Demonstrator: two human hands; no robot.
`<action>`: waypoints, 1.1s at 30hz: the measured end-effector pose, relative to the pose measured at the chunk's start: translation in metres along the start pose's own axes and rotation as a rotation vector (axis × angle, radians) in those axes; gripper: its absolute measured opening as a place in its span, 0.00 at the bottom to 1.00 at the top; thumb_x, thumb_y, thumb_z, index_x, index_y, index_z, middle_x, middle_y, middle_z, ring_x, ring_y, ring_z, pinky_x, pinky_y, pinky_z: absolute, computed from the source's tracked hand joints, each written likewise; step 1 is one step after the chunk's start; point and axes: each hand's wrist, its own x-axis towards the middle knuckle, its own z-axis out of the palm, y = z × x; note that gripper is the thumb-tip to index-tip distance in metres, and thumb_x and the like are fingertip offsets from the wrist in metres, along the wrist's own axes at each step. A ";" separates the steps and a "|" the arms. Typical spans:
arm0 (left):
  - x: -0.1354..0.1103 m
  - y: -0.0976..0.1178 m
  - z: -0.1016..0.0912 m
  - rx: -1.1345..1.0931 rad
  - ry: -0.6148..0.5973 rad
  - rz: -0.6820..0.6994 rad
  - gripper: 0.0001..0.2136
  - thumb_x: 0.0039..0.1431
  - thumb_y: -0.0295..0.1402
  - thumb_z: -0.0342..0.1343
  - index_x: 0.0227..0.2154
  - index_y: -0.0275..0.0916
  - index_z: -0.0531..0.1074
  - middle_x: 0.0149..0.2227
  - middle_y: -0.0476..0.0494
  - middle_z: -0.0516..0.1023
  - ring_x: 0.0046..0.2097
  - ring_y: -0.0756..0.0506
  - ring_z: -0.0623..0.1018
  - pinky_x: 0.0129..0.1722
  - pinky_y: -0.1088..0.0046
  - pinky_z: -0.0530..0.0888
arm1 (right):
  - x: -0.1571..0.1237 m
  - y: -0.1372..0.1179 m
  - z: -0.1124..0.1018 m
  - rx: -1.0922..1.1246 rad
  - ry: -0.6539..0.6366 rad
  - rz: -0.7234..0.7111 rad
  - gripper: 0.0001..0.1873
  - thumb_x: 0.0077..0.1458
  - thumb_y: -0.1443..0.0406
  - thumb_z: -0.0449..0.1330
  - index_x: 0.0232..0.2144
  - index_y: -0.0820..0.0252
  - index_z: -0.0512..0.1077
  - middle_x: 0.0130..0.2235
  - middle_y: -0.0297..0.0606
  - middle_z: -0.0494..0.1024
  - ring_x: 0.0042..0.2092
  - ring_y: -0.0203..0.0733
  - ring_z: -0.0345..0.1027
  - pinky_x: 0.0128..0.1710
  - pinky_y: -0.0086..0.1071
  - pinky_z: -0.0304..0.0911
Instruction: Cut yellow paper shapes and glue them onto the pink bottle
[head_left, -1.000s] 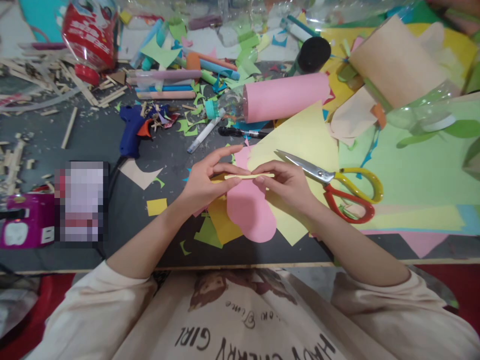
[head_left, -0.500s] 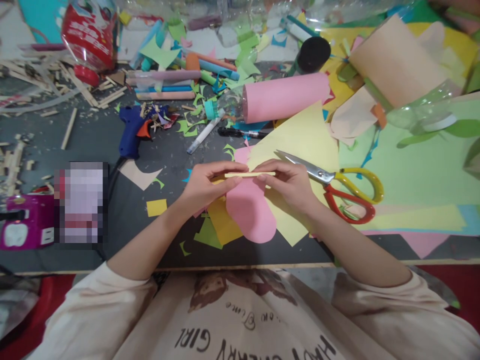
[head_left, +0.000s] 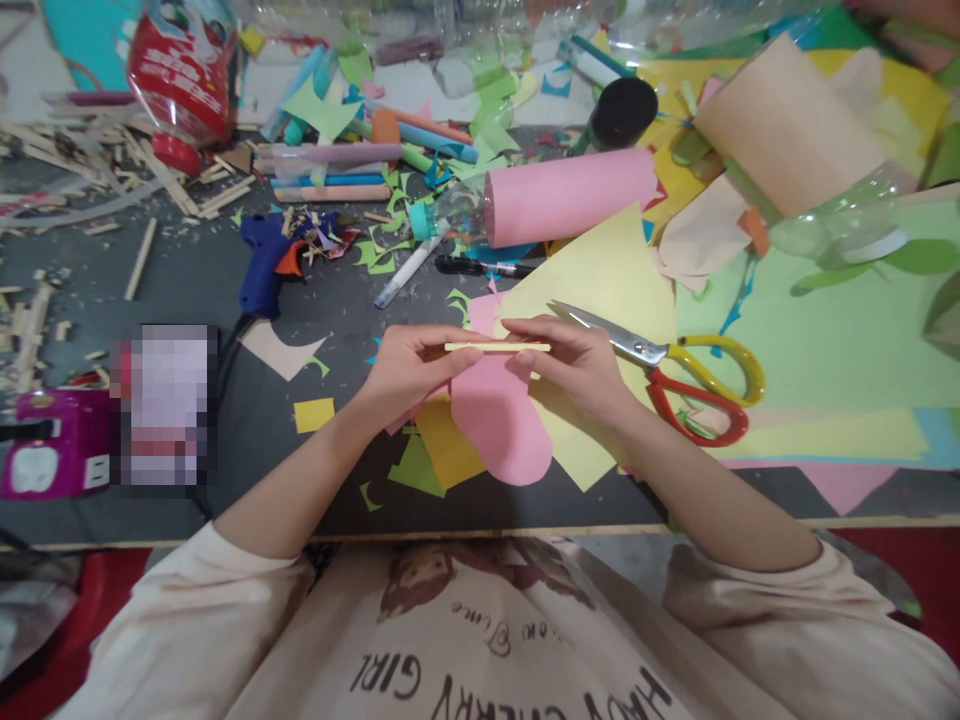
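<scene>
On dark tabletop [head_left: 191, 285], toward left, blue glue gun [head_left: 260, 270] is laid. By left hand [head_left: 409, 362], thumb against fingers, end of narrow pale-yellow strip [head_left: 497, 347] is pinched; strip is held crosswise over pink paper cutout [head_left: 502, 430]. Other end is clamped likewise by right hand [head_left: 581, 365]. Farther right, scissors [head_left: 637, 345] are laid partly on pale-yellow sheet [head_left: 600, 270].

Pale yellow strip [head_left: 496, 347], probably folded paper, held crosswise.
</scene>
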 end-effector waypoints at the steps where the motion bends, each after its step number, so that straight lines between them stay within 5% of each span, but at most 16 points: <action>1: 0.000 -0.001 0.000 -0.001 0.001 0.000 0.14 0.50 0.45 0.67 0.35 0.42 0.84 0.17 0.51 0.72 0.18 0.55 0.62 0.17 0.78 0.55 | 0.000 0.000 0.000 -0.002 -0.008 -0.001 0.11 0.48 0.59 0.71 0.38 0.48 0.83 0.38 0.36 0.83 0.35 0.37 0.73 0.33 0.33 0.70; 6: 0.001 -0.003 0.002 -0.094 0.022 -0.012 0.14 0.44 0.42 0.71 0.33 0.42 0.84 0.24 0.48 0.79 0.22 0.54 0.67 0.20 0.78 0.62 | 0.000 -0.002 0.000 0.020 -0.041 0.002 0.05 0.50 0.60 0.70 0.33 0.46 0.84 0.34 0.34 0.83 0.27 0.33 0.69 0.27 0.32 0.67; 33: -0.001 -0.003 0.000 -0.037 0.027 -0.020 0.12 0.47 0.43 0.69 0.33 0.43 0.84 0.19 0.49 0.76 0.20 0.54 0.66 0.17 0.79 0.61 | 0.000 0.000 0.000 0.130 -0.018 0.082 0.03 0.48 0.61 0.70 0.30 0.46 0.84 0.31 0.32 0.82 0.31 0.35 0.70 0.31 0.33 0.65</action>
